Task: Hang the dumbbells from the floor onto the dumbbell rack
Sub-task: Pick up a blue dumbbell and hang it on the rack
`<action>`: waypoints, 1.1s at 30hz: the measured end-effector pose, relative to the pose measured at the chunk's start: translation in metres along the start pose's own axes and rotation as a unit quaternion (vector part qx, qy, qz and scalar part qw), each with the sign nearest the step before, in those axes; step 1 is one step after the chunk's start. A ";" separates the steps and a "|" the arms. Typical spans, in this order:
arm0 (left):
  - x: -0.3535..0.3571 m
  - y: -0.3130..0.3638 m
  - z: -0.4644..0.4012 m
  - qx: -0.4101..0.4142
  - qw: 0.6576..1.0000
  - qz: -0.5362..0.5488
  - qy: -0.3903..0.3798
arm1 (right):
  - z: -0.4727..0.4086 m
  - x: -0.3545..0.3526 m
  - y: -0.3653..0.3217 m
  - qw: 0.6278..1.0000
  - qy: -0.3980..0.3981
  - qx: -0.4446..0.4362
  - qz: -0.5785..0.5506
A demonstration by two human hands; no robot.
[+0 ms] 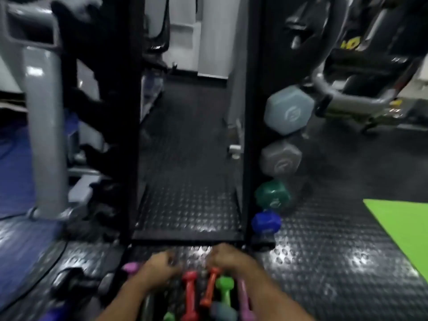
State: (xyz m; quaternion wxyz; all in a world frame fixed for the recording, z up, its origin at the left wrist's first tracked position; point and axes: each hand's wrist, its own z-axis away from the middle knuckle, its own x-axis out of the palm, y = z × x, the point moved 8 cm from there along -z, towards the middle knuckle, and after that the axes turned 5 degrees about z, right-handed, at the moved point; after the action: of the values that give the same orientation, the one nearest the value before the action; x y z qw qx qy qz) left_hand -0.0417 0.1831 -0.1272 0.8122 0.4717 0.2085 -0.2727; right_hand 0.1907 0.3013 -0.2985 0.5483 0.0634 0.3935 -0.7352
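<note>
The frame is blurred. My left hand (159,269) is curled shut low in the middle, and a pink dumbbell (130,266) pokes out at its left side. My right hand (229,258) is curled next to it, above the top end of an orange dumbbell (209,288); the blur hides what it grips. A red dumbbell (190,295), a green one (224,288), a grey-blue one (222,310) and a second pink one (244,300) lie on the floor between my forearms. The black dumbbell rack (252,135) stands just beyond my hands.
On the rack's right side hang a light blue (288,110), a grey (281,161), a green (273,195) and a blue dumbbell (266,222). A grey machine post (44,135) stands at the left. A green mat (403,228) lies at the right on the studded black floor (324,262).
</note>
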 end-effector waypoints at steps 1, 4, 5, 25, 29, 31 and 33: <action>0.005 -0.005 -0.001 0.001 1.000 -0.007 -0.009 | 0.069 -0.022 -0.055 0.999 0.040 -0.002 -0.015; 0.019 -0.028 0.002 -0.026 1.000 -0.003 -0.015 | 0.100 -0.021 -0.079 0.998 0.047 -0.018 0.048; 0.021 -0.031 0.003 -0.028 0.999 -0.013 -0.020 | 0.101 -0.017 -0.076 0.997 0.045 -0.012 0.065; 0.139 -0.046 0.016 -0.027 0.927 -0.244 -0.285 | 0.117 0.050 -0.088 0.948 -0.160 0.029 0.274; 0.186 -0.046 0.043 0.040 0.814 -0.502 -0.291 | 0.104 0.047 -0.062 0.946 -0.163 0.054 0.273; 0.199 -0.049 0.050 0.065 0.772 -0.575 -0.265 | 0.116 0.043 -0.070 0.951 -0.160 0.046 0.262; 0.206 -0.053 0.051 0.088 0.744 -0.620 -0.234 | 0.120 0.041 -0.073 0.953 -0.168 0.034 0.250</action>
State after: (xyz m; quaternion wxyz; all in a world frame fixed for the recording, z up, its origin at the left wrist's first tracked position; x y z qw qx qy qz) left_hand 0.0863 0.0663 -0.2607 0.4418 0.2294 0.2335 -0.8353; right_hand 0.1534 0.1991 -0.2007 0.7703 0.0543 0.2418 -0.5875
